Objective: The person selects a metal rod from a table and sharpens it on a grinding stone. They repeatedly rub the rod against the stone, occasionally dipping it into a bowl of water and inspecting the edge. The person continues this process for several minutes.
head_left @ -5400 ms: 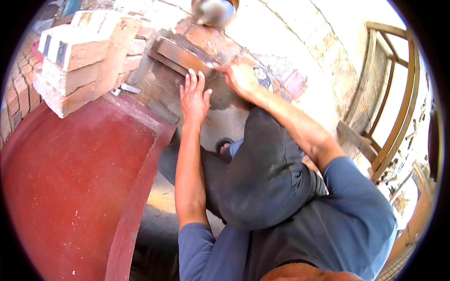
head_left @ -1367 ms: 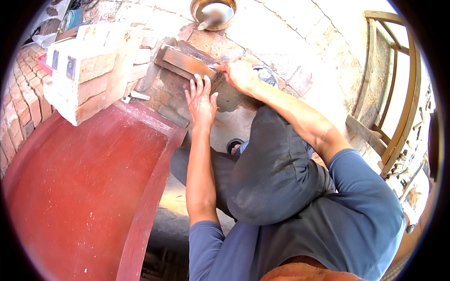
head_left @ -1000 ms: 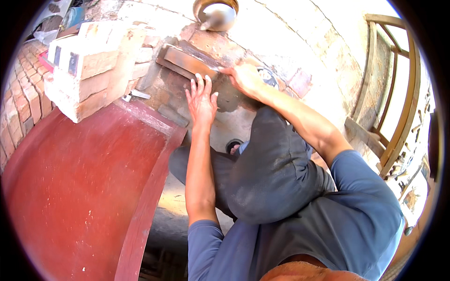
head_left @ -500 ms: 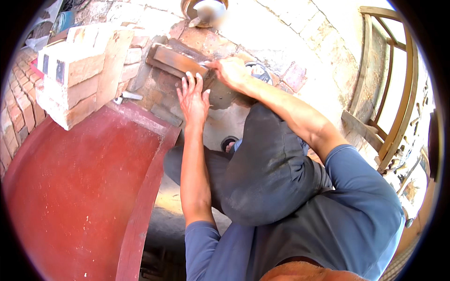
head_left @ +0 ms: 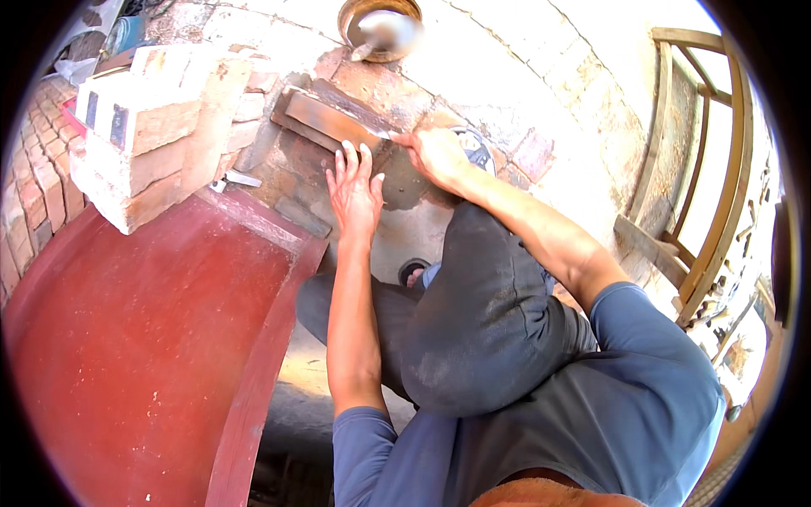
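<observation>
A long brown block (head_left: 306, 133) lies slantwise on the wet ground ahead of me, with a flat orange-brown piece on top of it. At its near right end my right hand (head_left: 439, 157) is closed round the grip of what looks like a knife, with a thin pale glint (head_left: 385, 134) by the fingertips. The blade is hard to tell from the brown surface. My left hand (head_left: 354, 193) has its fingers spread, with the fingertips at the near edge of the flat piece.
Beyond the block stands a round basin (head_left: 345, 24) with a blurred whitish vessel in it. Stacked pale bricks (head_left: 160, 135) rise at the left, beside a red tabletop (head_left: 160, 338). A wooden frame (head_left: 718, 194) stands at the right. My bent knee (head_left: 477, 313) is close below my hands.
The whole view has shifted slightly, so things sit a little lower and further right. My right hand has drawn slightly nearer to me along the block. My left hand has hardly moved.
</observation>
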`<state>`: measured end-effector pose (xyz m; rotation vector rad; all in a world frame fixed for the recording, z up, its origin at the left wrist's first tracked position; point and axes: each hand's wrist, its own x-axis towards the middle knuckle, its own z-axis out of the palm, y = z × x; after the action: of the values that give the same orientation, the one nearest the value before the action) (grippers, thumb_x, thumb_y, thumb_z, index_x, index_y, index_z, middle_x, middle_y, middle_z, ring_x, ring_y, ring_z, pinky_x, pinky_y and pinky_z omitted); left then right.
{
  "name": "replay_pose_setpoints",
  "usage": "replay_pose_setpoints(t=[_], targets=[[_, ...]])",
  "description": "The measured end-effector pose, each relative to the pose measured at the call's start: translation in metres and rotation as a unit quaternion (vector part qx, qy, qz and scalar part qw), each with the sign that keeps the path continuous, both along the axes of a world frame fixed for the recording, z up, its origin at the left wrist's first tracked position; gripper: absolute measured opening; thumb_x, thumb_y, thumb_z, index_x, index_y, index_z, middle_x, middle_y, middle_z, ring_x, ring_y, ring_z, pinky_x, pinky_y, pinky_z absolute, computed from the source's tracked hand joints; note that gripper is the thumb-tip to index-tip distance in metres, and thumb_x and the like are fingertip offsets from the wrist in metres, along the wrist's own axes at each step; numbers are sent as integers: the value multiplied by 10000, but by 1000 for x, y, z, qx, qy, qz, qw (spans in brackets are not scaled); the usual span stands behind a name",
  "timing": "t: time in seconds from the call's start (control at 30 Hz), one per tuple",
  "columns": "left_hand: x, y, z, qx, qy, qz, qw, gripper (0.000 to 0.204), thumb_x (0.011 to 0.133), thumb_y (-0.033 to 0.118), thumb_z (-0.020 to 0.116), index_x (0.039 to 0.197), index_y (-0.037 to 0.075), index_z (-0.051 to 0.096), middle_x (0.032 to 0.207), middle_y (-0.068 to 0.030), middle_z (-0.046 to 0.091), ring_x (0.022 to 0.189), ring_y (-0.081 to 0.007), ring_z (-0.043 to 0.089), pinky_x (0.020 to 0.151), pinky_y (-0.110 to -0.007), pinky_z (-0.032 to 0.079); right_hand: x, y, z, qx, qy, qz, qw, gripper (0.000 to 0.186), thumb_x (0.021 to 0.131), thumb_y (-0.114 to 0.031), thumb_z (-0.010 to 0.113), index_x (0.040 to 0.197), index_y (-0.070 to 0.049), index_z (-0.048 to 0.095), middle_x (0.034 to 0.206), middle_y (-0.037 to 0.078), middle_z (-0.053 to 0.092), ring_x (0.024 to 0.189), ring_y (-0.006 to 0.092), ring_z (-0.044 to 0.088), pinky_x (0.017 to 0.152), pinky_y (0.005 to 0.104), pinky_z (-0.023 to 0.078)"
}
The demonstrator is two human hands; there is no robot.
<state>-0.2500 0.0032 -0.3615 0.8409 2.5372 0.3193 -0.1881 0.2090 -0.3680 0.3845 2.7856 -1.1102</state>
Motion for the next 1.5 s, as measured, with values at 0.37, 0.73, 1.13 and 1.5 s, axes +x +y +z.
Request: replay_pose_setpoints(t=[0.37,0.73,1.13,1.5], targets=[[0,-2,-6,20,-1,4,1000,658,1001,243,708,1611,130,487,1732,-195,355,1574,-452,356,1274,-626,280,-7,-5,-15,23,33,12,999,396,905,-89,587,1227,-133,813,805,230,740,761,382,762,719,502,607],[-3,-2,-7,10,-2,14,1000,645,1003,235,701,1612,156,505,1731,-175,371,1578,-434,359,1275,-622,285,-13,3,-18,27,37,32,998,440,881,-110,617,1276,-181,799,812,203,746,757,387,756,717,501,604],[-6,0,0,8,-10,18,1000,631,1003,226,705,1604,179,520,1736,-162,368,1584,-430,352,1282,-615,273,-1,3,0,34,-41,50,997,441,905,-91,596,1292,-171,791,842,174,761,771,365,756,736,488,607],[-5,0,-7,19,5,14,1000,611,1008,248,697,1593,180,533,1722,-173,385,1569,-439,372,1266,-635,291,-7,0,-2,21,24,27,999,392,891,-103,622,1225,-155,819,834,198,758,801,386,757,738,489,605]])
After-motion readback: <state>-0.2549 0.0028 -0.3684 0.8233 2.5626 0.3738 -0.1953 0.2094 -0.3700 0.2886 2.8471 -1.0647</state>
